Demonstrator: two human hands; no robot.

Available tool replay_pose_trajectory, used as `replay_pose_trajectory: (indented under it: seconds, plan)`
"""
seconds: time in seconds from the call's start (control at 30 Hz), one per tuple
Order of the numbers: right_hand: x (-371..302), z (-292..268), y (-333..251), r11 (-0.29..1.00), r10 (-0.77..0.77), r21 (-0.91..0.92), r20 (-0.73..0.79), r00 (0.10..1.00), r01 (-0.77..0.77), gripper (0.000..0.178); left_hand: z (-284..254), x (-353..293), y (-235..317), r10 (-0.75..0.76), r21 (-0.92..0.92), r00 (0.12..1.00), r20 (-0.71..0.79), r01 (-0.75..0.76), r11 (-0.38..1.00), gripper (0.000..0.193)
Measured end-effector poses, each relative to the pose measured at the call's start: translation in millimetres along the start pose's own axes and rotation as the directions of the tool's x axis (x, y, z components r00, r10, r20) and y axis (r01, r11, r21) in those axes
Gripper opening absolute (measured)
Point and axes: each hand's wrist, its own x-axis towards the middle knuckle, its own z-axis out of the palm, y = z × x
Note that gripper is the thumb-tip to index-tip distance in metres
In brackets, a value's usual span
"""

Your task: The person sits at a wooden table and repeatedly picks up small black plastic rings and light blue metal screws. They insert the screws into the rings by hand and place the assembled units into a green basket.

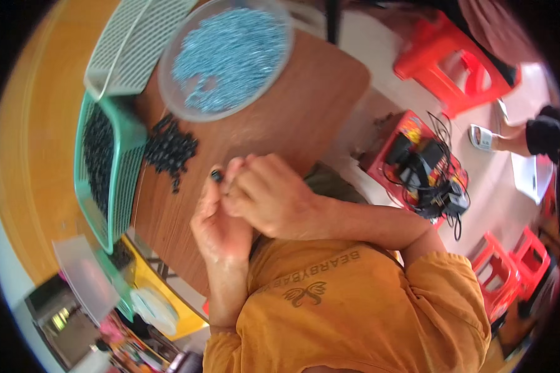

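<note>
My left hand [221, 225] grips a black piece [216, 176]; what my curled right hand [272, 198] holds, I can't tell. Likely fingertip fitting, next needing steady alignment.

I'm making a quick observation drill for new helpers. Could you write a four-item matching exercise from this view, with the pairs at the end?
1. Round tub
2. Heap of black pieces
3. Cables
4. Small dark piece

A. tangled over a red box
B. at the fingertips of the left hand
C. holding light blue pieces
D. lying loose beside a green basket

Pairs: 1-C, 2-D, 3-A, 4-B
</note>
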Motion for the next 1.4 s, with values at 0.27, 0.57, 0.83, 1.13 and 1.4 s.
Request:
replay_pose_trajectory:
  seconds: [0.27,0.57,0.83,1.13,1.4]
  plan:
    - [27.3,20.0,-12.8,0.890,0.246,0.408,-0.051,0.968,-0.204,0.011,-8.9,-8.4,29.0,0.160,0.049,0.987,0.027,-0.161,0.986,0.017]
    - [33.5,31.2,-29.2,0.626,0.473,0.631,0.159,0.866,-0.458,0.013,-38.0,-23.8,35.7,0.272,0.161,0.962,0.014,-0.270,0.949,0.016]
    - [22.6,38.8,-20.0,0.678,0.415,0.620,0.121,0.902,-0.395,0.010,-46.5,-25.8,34.5,0.291,0.263,0.957,-0.021,-0.275,0.925,0.022]
    - [8.6,36.7,-13.7,0.780,0.397,0.567,-0.118,0.910,-0.267,0.009,-33.2,-13.7,35.4,0.182,0.454,0.977,0.109,-0.211,0.866,0.023]
    - [6.2,27.9,-6.2,0.693,0.554,0.612,-0.115,0.825,-0.380,0.007,-10.4,-7.2,13.6,0.178,0.525,0.980,0.090,-0.198,0.828,0.024]
